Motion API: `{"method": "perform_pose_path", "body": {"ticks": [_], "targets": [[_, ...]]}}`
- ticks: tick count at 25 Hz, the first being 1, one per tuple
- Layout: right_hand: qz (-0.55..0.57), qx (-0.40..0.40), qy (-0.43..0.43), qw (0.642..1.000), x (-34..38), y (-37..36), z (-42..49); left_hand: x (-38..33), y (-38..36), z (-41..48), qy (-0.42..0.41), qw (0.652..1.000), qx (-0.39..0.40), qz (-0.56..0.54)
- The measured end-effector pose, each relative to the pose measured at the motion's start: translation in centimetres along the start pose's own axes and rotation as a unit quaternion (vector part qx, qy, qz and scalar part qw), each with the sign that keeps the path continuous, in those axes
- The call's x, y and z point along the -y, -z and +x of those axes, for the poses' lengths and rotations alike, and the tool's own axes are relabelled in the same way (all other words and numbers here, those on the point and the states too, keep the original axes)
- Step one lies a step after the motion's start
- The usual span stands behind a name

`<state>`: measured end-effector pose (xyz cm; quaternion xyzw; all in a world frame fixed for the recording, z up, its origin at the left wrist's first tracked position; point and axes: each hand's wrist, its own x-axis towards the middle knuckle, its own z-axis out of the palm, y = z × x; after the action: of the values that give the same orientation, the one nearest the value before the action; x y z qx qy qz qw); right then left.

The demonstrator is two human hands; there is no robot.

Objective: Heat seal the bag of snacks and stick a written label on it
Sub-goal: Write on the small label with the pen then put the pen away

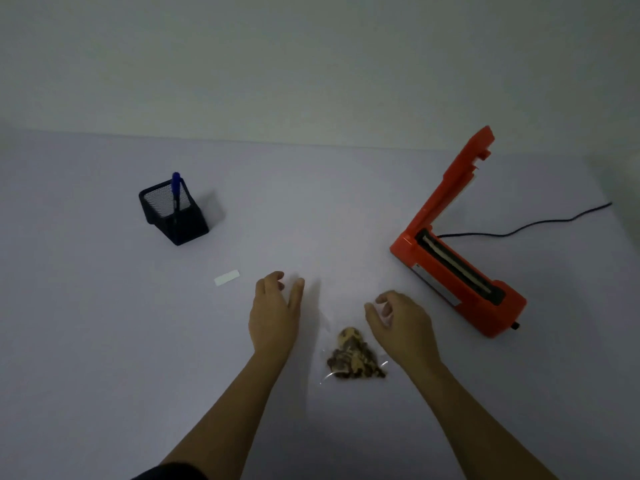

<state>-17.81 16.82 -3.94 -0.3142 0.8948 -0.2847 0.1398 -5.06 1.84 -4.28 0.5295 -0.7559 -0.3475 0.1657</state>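
A clear plastic bag of brown snacks [355, 359] lies flat on the table in front of me, snacks bunched at its near end and its empty top reaching away between my hands. My left hand [274, 315] hovers just left of the bag top, fingers relaxed and holding nothing. My right hand [400, 322] is at the bag's right side with thumb and fingers loosely curled and a gap between them; I cannot tell if it touches the film. An orange heat sealer [460, 271] stands to the right with its arm raised. A small white label [227, 277] lies to the left.
A black mesh pen holder [173, 216] with a blue pen [176, 188] stands at the back left. The sealer's black cable [540, 223] runs off to the right. The pale table [104, 341] meets a wall at the back.
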Motion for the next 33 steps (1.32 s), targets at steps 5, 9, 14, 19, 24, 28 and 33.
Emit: {"method": "perform_pose_path", "body": {"ticks": [5,9,14,19,24,28,33], "targets": [[0.026,0.010,0.123,0.992,10.2,-3.1,6.6,3.3,9.4,5.4,0.036,0.985,-0.150,-0.076],[0.060,0.027,0.178,0.982,19.1,-7.4,12.3,5.7,14.5,11.9,0.065,0.980,-0.169,-0.088],[0.099,0.062,0.165,0.979,27.2,-12.1,18.1,8.0,14.4,18.9,0.077,0.995,-0.053,-0.045],[0.080,0.117,0.144,0.979,29.6,-16.6,21.0,8.9,13.7,19.8,0.059,0.997,-0.043,-0.029],[0.135,0.074,0.146,0.977,29.8,-16.1,20.6,9.1,13.5,20.0,0.072,0.996,-0.040,-0.041],[0.175,-0.002,0.156,0.972,30.4,-11.3,21.3,7.5,14.9,19.0,0.056,0.996,-0.062,-0.023],[0.207,-0.027,0.140,0.968,29.9,-5.1,21.2,3.1,15.7,17.4,-0.135,0.990,-0.030,0.002]]}}
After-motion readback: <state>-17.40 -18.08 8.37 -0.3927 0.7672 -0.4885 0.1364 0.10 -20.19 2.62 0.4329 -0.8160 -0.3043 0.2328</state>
